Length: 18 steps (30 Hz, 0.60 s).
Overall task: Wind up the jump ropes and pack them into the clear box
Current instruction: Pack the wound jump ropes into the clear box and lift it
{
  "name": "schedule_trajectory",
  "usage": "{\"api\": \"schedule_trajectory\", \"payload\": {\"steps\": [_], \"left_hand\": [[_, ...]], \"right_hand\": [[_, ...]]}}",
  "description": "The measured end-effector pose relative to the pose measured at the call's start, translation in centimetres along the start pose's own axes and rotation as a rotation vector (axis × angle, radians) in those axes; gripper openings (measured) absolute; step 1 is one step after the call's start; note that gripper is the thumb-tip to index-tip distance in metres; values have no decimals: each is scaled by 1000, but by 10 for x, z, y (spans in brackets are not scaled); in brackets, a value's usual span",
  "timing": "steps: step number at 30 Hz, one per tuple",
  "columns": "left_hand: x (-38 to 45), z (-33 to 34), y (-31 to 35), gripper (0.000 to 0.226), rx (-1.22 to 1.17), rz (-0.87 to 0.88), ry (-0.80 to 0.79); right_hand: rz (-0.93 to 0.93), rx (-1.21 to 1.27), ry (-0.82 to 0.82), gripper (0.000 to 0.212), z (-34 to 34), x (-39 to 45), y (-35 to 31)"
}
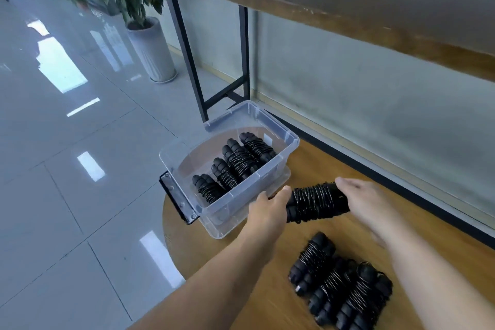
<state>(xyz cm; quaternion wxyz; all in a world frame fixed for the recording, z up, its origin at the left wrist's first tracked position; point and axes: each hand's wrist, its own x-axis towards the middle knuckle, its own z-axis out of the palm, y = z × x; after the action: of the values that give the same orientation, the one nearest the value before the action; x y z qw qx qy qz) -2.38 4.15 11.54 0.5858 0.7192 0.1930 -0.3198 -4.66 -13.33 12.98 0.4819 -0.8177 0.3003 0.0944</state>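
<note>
Nearest to the person, three wound jump ropes lie side by side on the round wooden table, waiting their turn. Just beyond them both hands carry a fourth bundle in the air — the left hand has its fingers curled round one end of the handles, and the right hand is laid against the other end. Whether the right fingers wrap it or only press flat I cannot tell from here.

The bundle hangs just beside the near wall of the clear box, not yet over the rim. Inside the box four wound ropes already lie in a neat row, slanting from the near left corner toward the far right.

To do this step well, I would say: lift the bundle clear of the rim, turn it to match the slant of the row, and lower it into the bare strip of floor along the row's side — keeping the coils pinched so the cord does not spring loose on release. The box sits at the table's edge, so a gentle set-down seems wise.

Farther off stand a potted plant and a dark metal frame.
</note>
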Motion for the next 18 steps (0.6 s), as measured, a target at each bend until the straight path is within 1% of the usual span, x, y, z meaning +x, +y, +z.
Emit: {"api": "schedule_trajectory", "payload": {"steps": [1, 3, 5, 7, 10, 11, 12, 14, 15, 18], "left_hand": [[1, -11, 11, 83, 10, 40, 1], [8, -31, 29, 58, 4, 111, 3], [17, -53, 50, 38, 62, 176, 59], [28, -78, 72, 26, 171, 235, 138], [53, -111, 98, 13, 297, 244, 199], [63, -120, 105, 13, 344, 238, 227], [75, -127, 111, 21, 388, 229, 246], [96, -137, 116, 32, 488, 219, 251], [108, -140, 118, 34, 547, 216, 264], [136, -147, 119, 36, 723, 257, 291]], "right_hand": [[-9, 34, 2, 31, 3, -1, -12], [-12, 95, -17, 24, 12, 0, -31], [-18, 169, -31, 28, 28, 6, -49], [-8, 244, -63, 30, 46, 15, -67], [27, 320, -122, 36, 76, 32, -92], [50, 335, -132, 38, 87, 38, -100], [74, 346, -141, 40, 99, 44, -106], [133, 334, -126, 51, 121, 52, -116], [165, 328, -126, 56, 132, 56, -121], [310, 369, -182, 55, 154, 67, -129]]}}
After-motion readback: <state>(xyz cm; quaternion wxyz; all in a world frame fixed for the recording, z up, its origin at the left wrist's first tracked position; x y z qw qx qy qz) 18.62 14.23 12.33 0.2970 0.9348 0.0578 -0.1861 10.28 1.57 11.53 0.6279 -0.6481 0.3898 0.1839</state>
